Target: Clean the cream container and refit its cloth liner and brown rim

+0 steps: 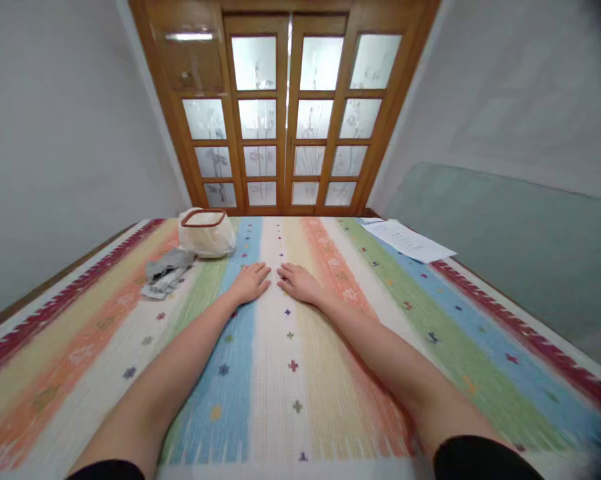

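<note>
Both of my arms stretch forward over a striped, many-coloured cloth (275, 373). My left hand (251, 282) lies palm down near the blue and white stripes, its fingers laid out flat and holding nothing. Just to the right, my right hand (298, 283) rests the same way, palm down on the white and yellow stripes. A narrow gap separates the two hands. Beyond my left hand sits a pale, whitish container with a brown rim (207, 237). Beside it lies a crumpled grey and white piece of material (167, 272), whose kind I cannot make out.
Several printed paper sheets (407, 240) lie at the far right of the cloth. A pale green panel (500, 247) runs along the right side, below a white wall. Wooden doors with frosted panes (286, 120) stand beyond the far edge. Another wall rises at the left.
</note>
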A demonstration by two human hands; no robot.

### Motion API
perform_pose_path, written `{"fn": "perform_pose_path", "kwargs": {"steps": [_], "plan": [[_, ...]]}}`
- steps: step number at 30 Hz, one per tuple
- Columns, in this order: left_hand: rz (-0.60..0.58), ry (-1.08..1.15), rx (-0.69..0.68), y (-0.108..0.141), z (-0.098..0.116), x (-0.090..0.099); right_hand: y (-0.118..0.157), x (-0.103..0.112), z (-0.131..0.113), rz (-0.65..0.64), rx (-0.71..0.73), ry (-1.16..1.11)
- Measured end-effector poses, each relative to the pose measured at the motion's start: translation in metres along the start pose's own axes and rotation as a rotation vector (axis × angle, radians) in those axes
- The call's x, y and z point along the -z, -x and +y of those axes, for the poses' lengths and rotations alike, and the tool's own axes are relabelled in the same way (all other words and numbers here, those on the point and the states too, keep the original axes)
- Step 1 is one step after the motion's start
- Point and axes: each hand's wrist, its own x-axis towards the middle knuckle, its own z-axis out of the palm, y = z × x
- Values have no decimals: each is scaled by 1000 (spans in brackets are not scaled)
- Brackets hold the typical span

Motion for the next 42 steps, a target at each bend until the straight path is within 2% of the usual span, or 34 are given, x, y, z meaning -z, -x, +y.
{"fn": "perform_pose_path", "kwargs": {"steps": [11, 42], "plan": [[1, 23, 24, 0, 4, 0, 3, -7, 3, -1, -52, -11], [26, 54, 10, 2, 1, -2, 5, -6, 2, 13, -24, -5]]}}
